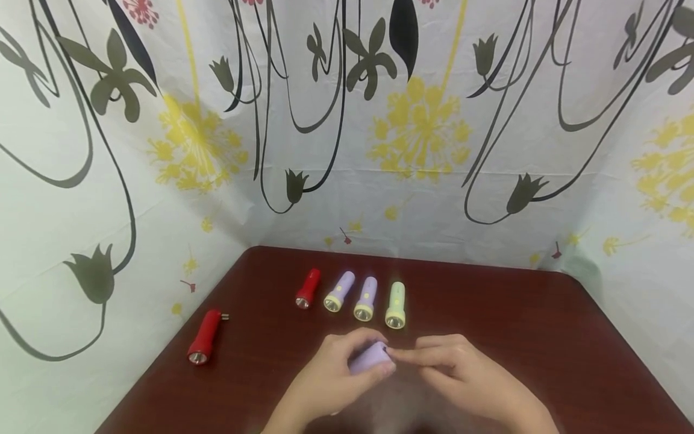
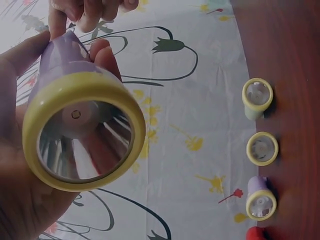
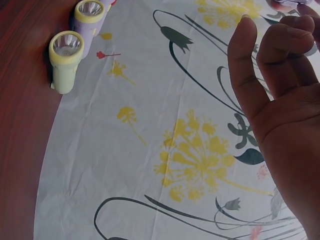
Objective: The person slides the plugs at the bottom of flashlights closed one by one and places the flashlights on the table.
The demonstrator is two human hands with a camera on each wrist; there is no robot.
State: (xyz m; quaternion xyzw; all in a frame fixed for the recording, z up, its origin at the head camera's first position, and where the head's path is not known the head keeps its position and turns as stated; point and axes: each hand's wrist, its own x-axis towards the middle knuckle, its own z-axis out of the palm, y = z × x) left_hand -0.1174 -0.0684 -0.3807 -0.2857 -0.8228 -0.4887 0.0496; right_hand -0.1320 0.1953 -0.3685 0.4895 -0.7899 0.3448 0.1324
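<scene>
My left hand [image 1: 338, 367] grips a lilac flashlight [image 1: 367, 358] above the near part of the table, fingers and thumb round its body. In the left wrist view its yellow-rimmed head and shiny reflector face the camera. The extended index finger of my right hand [image 1: 466, 374] touches the flashlight's tail end, where a small dark spot shows. Its other fingers are bent loosely and hold nothing. Beyond my hands lie a pale green flashlight [image 1: 397, 304], two lilac flashlights, one in the middle [image 1: 366, 298] and one farther left [image 1: 340, 290], and a red flashlight [image 1: 309, 288].
Another red flashlight [image 1: 205, 336], with two metal plug prongs [image 1: 225, 316] sticking out near its tail, lies by the left edge of the dark red-brown table [image 1: 488, 313]. A white curtain [image 1: 336, 150] with flower prints hangs behind and along both sides.
</scene>
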